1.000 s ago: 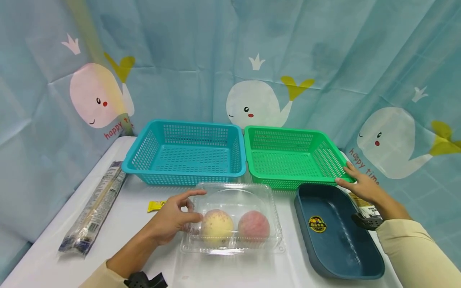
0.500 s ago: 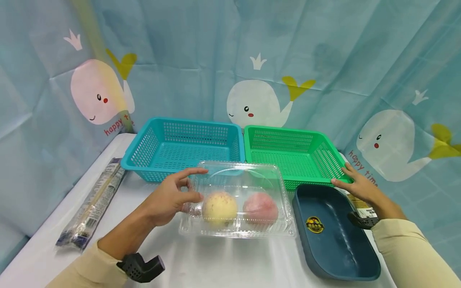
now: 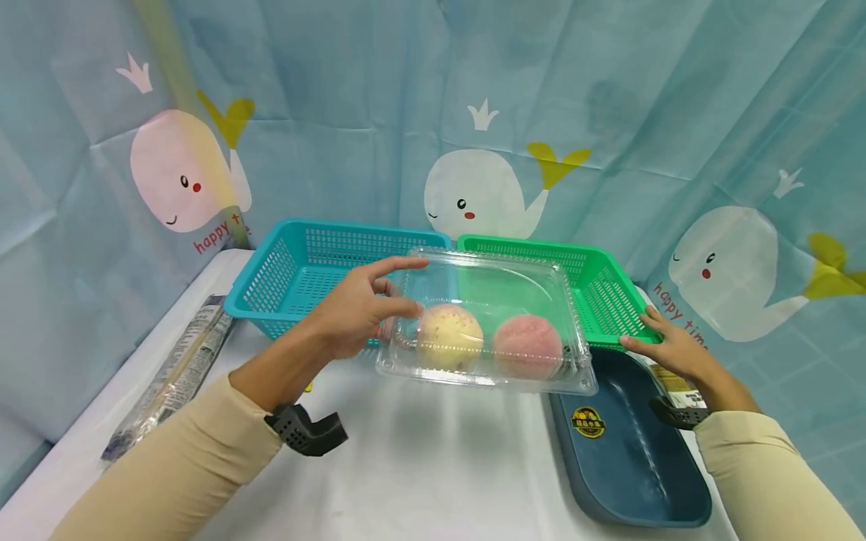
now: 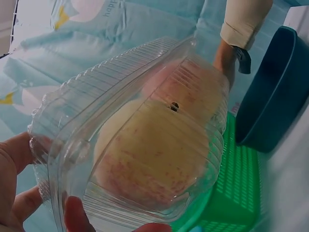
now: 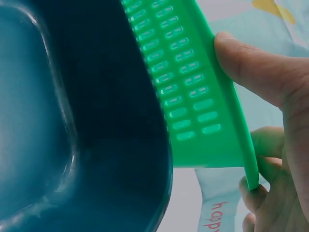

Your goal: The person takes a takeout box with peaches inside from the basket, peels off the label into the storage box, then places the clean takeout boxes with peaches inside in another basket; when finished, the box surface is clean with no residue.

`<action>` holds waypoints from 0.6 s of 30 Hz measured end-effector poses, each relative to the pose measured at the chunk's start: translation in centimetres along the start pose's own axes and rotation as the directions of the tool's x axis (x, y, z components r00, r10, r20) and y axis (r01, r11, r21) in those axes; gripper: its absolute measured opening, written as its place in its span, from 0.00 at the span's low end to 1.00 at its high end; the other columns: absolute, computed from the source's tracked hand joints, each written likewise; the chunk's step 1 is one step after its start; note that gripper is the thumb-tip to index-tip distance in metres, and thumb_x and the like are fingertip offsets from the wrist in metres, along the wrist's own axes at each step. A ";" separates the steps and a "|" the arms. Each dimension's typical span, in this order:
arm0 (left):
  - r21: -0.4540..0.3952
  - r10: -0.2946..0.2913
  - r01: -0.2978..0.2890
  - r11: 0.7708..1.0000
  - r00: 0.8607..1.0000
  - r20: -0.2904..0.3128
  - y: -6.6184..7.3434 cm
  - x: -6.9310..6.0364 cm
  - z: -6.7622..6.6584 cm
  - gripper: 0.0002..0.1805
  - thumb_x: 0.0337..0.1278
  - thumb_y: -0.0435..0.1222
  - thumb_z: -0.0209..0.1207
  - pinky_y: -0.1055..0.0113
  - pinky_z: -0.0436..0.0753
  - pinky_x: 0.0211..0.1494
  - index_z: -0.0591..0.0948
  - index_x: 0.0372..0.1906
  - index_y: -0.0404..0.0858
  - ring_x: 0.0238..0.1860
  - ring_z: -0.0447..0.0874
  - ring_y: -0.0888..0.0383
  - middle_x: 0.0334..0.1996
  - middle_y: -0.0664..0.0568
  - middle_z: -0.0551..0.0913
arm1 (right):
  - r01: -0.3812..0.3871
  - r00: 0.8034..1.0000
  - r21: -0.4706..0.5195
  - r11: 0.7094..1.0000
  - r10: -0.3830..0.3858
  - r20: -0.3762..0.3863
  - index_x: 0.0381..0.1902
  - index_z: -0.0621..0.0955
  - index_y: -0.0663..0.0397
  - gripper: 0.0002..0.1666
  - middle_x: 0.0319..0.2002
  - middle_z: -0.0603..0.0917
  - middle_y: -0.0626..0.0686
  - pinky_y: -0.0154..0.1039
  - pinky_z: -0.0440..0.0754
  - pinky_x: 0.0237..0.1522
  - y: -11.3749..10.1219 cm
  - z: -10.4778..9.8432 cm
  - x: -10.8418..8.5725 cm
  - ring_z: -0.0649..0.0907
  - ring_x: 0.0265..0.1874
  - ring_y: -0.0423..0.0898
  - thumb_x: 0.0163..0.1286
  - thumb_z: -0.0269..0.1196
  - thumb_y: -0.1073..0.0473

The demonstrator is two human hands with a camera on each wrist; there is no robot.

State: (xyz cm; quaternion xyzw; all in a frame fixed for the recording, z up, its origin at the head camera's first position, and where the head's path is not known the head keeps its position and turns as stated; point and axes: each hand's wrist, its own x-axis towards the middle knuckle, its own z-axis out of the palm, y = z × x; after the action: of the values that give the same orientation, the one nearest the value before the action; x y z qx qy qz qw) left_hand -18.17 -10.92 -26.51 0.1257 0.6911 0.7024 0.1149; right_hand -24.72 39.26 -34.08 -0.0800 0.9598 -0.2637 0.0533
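Observation:
In the head view my left hand (image 3: 358, 308) grips the left end of a clear plastic clamshell box (image 3: 487, 282), held up in the air and tilted. Inside sit two round, peach-like fruits: a pale yellow one with red specks (image 3: 449, 336) and a pink one (image 3: 528, 346). The left wrist view shows fingers and thumb (image 4: 77, 215) on the box's edge. My right hand (image 3: 676, 349) holds the right front corner of a green mesh basket (image 3: 612, 300). In the right wrist view its thumb (image 5: 248, 63) lies on the rim, with the other fingers outside it.
A blue mesh basket (image 3: 264, 289) stands left of the green one, partly behind the box. A dark blue basin (image 3: 629, 466) is at front right. A long plastic-wrapped package (image 3: 183, 361) lies at the left. A packet (image 3: 679, 387) shows beside my right wrist.
My left hand has lifted the clamshell box off the table and carried it forward and right, and it now overlaps the baskets in view. My right hand keeps its place at the green basket.

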 end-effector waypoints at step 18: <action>-0.057 -0.022 0.023 0.998 1.000 0.021 0.8 10.4 3.5 0.34 0.51 0.28 0.65 0.58 0.77 0.19 0.74 0.65 0.54 0.13 0.62 0.53 0.66 0.54 0.63 | -0.015 1.000 -0.063 0.998 0.015 0.011 0.72 0.49 0.74 0.56 0.73 0.39 0.70 0.78 0.54 0.52 0.1 -0.3 0.3 0.48 0.64 0.80 0.67 0.59 0.38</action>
State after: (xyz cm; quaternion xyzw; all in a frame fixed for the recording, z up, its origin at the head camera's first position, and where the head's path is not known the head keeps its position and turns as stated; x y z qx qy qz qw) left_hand -26.77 -4.13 -25.46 0.1217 0.6708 0.7193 0.1331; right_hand -25.06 39.41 -33.88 -0.0760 0.9678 -0.2327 0.0580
